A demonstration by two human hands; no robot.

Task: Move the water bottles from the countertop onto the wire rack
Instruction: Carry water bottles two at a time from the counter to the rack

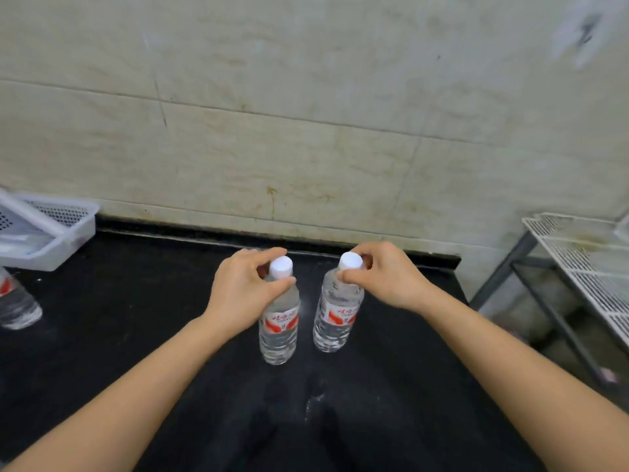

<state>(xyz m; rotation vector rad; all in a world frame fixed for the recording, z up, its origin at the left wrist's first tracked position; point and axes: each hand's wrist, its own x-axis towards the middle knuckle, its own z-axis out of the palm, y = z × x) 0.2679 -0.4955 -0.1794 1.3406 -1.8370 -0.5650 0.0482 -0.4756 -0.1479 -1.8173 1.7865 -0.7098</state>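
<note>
We see a black table [136, 335] that runs along a tiled wall. On it two clear water bottles [279, 321] stand upright near the middle, close beside each other but apart, each with a white cap and a red label. A third bottle [17, 304] stands at the left edge. A white plastic basket [68, 233] lies in the far left corner.

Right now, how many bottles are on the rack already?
None that I can see: the visible part of the wire rack holds no bottles. In hand, the left hand has a grip on the left bottle at its neck, and the right hand on the right bottle; both bottles stand on the countertop. Left: carrying these two, plus a third bottle at the far left.
</note>
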